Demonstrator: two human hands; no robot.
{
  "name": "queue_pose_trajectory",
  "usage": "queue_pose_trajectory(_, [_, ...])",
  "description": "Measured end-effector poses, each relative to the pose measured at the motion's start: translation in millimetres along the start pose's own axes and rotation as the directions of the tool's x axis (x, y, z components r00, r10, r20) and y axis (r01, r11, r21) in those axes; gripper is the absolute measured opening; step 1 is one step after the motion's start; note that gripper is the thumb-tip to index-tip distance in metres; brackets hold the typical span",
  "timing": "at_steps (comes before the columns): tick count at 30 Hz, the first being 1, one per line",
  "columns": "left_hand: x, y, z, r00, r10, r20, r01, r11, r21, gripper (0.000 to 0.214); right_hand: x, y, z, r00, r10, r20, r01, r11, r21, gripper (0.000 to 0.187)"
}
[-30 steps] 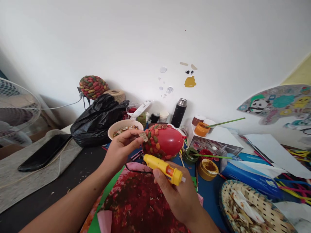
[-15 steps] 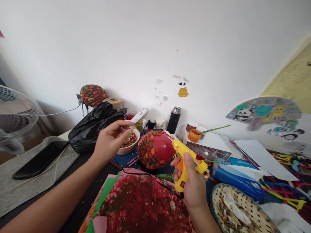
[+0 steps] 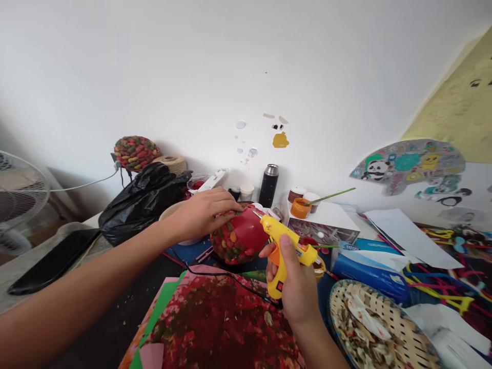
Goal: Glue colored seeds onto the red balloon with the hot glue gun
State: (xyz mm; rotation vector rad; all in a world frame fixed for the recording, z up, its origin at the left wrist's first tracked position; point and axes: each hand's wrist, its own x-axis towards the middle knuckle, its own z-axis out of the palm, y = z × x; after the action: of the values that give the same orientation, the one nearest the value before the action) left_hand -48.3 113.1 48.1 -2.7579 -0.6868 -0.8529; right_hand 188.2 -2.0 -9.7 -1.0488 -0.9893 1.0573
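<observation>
My right hand (image 3: 298,284) is wrapped around a yellow hot glue gun (image 3: 282,251), a finger at its orange trigger. The metal nozzle points up and left, close to the bare side of a smooth red ball, which looks like a balloon (image 3: 251,228). Small red, green and orange shell-like pieces cover the ball's left and lower parts. My left hand (image 3: 207,212) reaches over the top of the ball, fingers together and tips at its upper surface. Whatever they pinch is hidden. Behind this hand a bowl (image 3: 172,210) is mostly covered.
Paint-stained sheets (image 3: 226,318) lie in front. A woven basket (image 3: 403,318) with shell scraps stands right. An orange paint jar (image 3: 300,207), a black flask (image 3: 269,185) and a black plastic bag (image 3: 142,202) line the back. The glue gun's cord (image 3: 215,274) crosses the sheets.
My left hand has moved right from above the bowl to the top of the ball. The glue gun stays in my right hand beside the ball. The view has shifted slightly.
</observation>
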Motion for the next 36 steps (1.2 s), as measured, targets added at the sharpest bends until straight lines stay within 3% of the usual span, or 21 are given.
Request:
queue_pose_trajectory(14, [7.9, -3.8, 1.8, 0.996, -0.047, 0.08, 0.051, 0.997, -0.05, 0.023, -2.5, 4.4, 3.6, 0.997, -0.068, 0.03, 0.07, 0.997, -0.035, 0.073])
queue_pose_trajectory(22, [9.8, -2.5, 3.5, 0.99, -0.091, 0.109, 0.097, 0.994, -0.055, 0.025, -2.3, 4.3, 4.6, 0.998, -0.059, 0.012, 0.06, 0.998, -0.025, 0.073])
queue_pose_trajectory(31, [7.8, 1.9, 1.8, 0.984, -0.068, 0.164, 0.069, 0.998, -0.003, 0.03, -2.2, 4.6, 4.3, 0.999, -0.051, 0.014, 0.052, 0.998, -0.034, 0.074])
queue_pose_trajectory(36, [7.5, 5.1, 3.4, 0.979, -0.116, 0.167, 0.118, 0.993, -0.001, 0.022, -2.3, 3.9, 4.2, 0.999, -0.043, 0.017, 0.044, 0.998, -0.034, 0.073])
